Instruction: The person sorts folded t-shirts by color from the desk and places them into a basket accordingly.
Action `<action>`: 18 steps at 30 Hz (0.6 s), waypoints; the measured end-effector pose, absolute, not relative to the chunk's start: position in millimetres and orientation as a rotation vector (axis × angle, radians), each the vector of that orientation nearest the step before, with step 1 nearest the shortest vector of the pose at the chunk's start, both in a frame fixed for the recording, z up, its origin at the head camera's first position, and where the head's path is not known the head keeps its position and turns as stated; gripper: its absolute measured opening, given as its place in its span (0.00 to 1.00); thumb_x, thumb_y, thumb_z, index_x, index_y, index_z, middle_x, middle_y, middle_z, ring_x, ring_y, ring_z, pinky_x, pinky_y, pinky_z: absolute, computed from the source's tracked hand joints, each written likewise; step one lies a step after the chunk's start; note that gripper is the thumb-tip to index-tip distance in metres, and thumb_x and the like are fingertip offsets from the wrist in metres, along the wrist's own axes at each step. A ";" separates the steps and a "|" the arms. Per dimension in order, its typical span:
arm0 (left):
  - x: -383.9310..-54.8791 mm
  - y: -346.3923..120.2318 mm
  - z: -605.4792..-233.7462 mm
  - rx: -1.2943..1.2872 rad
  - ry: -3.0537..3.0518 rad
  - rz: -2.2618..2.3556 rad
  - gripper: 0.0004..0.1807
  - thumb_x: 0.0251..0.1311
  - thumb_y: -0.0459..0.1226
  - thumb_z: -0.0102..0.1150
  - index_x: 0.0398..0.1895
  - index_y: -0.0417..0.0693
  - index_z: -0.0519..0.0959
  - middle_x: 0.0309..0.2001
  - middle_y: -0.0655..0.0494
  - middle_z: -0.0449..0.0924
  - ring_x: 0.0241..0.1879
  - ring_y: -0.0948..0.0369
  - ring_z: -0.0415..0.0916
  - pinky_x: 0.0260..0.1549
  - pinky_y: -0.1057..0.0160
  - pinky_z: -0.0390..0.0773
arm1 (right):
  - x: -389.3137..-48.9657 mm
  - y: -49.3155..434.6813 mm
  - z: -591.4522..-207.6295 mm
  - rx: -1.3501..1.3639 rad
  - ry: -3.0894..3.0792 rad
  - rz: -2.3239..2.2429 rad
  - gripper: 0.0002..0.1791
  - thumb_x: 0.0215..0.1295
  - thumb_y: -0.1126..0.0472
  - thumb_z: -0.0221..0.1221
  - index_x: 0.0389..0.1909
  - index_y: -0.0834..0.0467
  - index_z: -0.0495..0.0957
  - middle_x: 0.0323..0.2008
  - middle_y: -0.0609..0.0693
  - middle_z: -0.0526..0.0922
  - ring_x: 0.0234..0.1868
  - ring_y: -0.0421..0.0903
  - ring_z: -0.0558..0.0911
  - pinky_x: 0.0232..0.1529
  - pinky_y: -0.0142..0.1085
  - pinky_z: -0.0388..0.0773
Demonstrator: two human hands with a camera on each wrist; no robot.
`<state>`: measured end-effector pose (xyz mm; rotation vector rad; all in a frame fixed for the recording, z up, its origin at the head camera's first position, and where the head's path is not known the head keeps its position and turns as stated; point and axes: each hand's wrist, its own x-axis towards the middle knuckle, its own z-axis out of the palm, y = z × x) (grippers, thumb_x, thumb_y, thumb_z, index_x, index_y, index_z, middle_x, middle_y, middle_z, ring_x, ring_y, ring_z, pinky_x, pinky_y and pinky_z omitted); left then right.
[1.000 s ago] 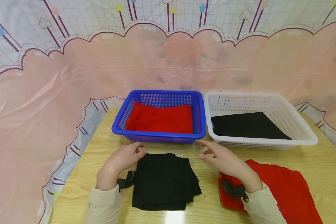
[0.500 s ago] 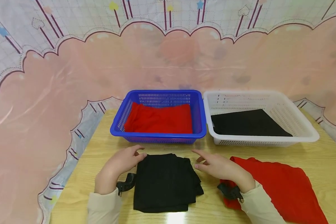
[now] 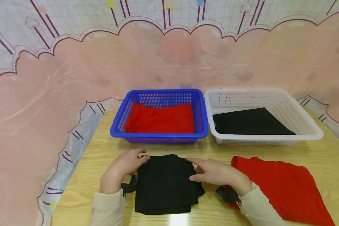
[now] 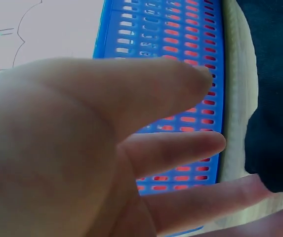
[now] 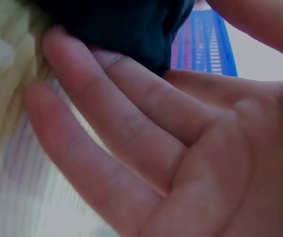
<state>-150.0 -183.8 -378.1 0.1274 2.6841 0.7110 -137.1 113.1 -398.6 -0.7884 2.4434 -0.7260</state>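
A folded black cloth (image 3: 165,186) lies on the table between my two hands. My left hand (image 3: 127,164) is at its far left corner, thumb over the corner. In the left wrist view, the fingers (image 4: 176,150) are spread and fairly straight, one fingertip right at the edge of the black cloth (image 4: 279,89). On the other side, my right hand (image 3: 217,171) has its index finger at the far right corner and its thumb over the right edge. The right wrist view shows loosely bent fingers (image 5: 121,118) along the underside of the black cloth (image 5: 116,27).
Behind the cloth stands a blue basket (image 3: 159,136) with red cloth (image 3: 164,119) inside. Beside it is a white basket (image 3: 260,137) holding black cloth (image 3: 251,122). A red cloth (image 3: 282,185) is spread at the right, partly under my right forearm. A patterned curtain (image 3: 169,62) hangs behind.
My right hand has moved left and toward me, from in front of the baskets to the black cloth's right edge. The left hand has shifted slightly onto the left corner.
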 end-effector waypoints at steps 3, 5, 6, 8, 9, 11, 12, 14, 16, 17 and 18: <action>-149.3 -184.2 -379.4 0.077 2.666 0.729 0.26 0.58 0.47 0.53 0.58 0.45 0.68 0.33 0.49 0.75 0.15 0.59 0.71 0.15 0.62 0.72 | -135.8 110.0 -398.8 -0.768 2.408 -0.778 0.40 0.55 0.37 0.53 0.66 0.47 0.54 0.38 0.41 0.77 0.37 0.37 0.76 0.42 0.37 0.72; -149.3 -184.2 -380.9 0.065 2.663 0.732 0.28 0.56 0.49 0.55 0.57 0.45 0.68 0.38 0.49 0.75 0.16 0.58 0.71 0.15 0.62 0.73 | -135.0 108.3 -399.8 -0.752 2.370 -0.843 0.41 0.55 0.38 0.54 0.67 0.47 0.52 0.44 0.44 0.77 0.42 0.39 0.76 0.45 0.39 0.72; -149.2 -184.4 -381.8 0.066 2.665 0.720 0.29 0.55 0.50 0.55 0.57 0.45 0.68 0.41 0.49 0.75 0.16 0.58 0.71 0.15 0.62 0.73 | -134.4 107.5 -400.3 -0.743 2.354 -0.876 0.42 0.54 0.38 0.54 0.67 0.47 0.51 0.46 0.46 0.76 0.44 0.40 0.76 0.47 0.39 0.72; -149.6 -184.1 -384.0 0.064 2.660 0.708 0.31 0.53 0.52 0.56 0.57 0.45 0.68 0.46 0.48 0.73 0.16 0.59 0.72 0.16 0.63 0.72 | -133.6 105.3 -402.2 -0.732 2.319 -0.946 0.43 0.54 0.40 0.56 0.68 0.49 0.50 0.49 0.48 0.75 0.46 0.42 0.76 0.48 0.40 0.71; -149.7 -184.0 -384.8 0.067 2.657 0.699 0.32 0.52 0.53 0.56 0.58 0.44 0.68 0.46 0.48 0.73 0.16 0.59 0.72 0.16 0.63 0.72 | -133.4 104.0 -403.5 -0.729 2.309 -0.974 0.44 0.54 0.40 0.56 0.68 0.49 0.49 0.50 0.49 0.74 0.47 0.42 0.75 0.48 0.40 0.71; -150.0 -183.6 -385.6 0.069 2.654 0.681 0.34 0.51 0.54 0.56 0.58 0.44 0.68 0.46 0.49 0.73 0.16 0.59 0.71 0.17 0.63 0.72 | -133.5 100.5 -405.7 -0.724 2.279 -1.038 0.44 0.55 0.41 0.57 0.68 0.51 0.48 0.51 0.49 0.74 0.48 0.43 0.75 0.49 0.40 0.70; -150.1 -183.4 -385.5 0.072 2.656 0.672 0.34 0.51 0.55 0.56 0.58 0.44 0.68 0.46 0.49 0.73 0.16 0.60 0.71 0.17 0.63 0.71 | -133.7 98.5 -406.8 -0.720 2.264 -1.069 0.45 0.55 0.42 0.57 0.69 0.51 0.47 0.51 0.50 0.73 0.49 0.43 0.74 0.50 0.40 0.70; -149.8 -181.9 -385.3 0.087 2.659 0.669 0.34 0.51 0.55 0.56 0.58 0.45 0.68 0.46 0.50 0.73 0.18 0.60 0.71 0.19 0.63 0.71 | -133.4 94.9 -409.7 -0.691 2.238 -1.127 0.44 0.55 0.42 0.57 0.69 0.51 0.47 0.53 0.51 0.72 0.51 0.44 0.73 0.51 0.41 0.69; -149.7 -180.1 -384.5 0.115 2.676 0.653 0.33 0.52 0.55 0.55 0.57 0.45 0.69 0.45 0.51 0.74 0.20 0.60 0.71 0.21 0.63 0.71 | -133.2 91.5 -411.8 -0.657 2.224 -1.180 0.43 0.56 0.43 0.56 0.69 0.50 0.47 0.56 0.52 0.69 0.53 0.46 0.71 0.52 0.43 0.68; -149.5 -179.2 -384.0 0.132 2.688 0.640 0.32 0.53 0.55 0.54 0.57 0.46 0.69 0.45 0.51 0.74 0.22 0.60 0.71 0.22 0.63 0.71 | -133.0 90.2 -412.6 -0.642 2.223 -1.203 0.43 0.56 0.43 0.56 0.69 0.51 0.47 0.57 0.52 0.68 0.54 0.47 0.71 0.53 0.44 0.67; -149.3 -178.3 -383.5 0.144 2.698 0.630 0.31 0.53 0.55 0.54 0.57 0.46 0.69 0.44 0.52 0.74 0.23 0.60 0.71 0.23 0.63 0.71 | -132.9 89.3 -413.4 -0.630 2.230 -1.217 0.42 0.57 0.43 0.56 0.68 0.50 0.48 0.58 0.53 0.66 0.55 0.49 0.70 0.53 0.45 0.67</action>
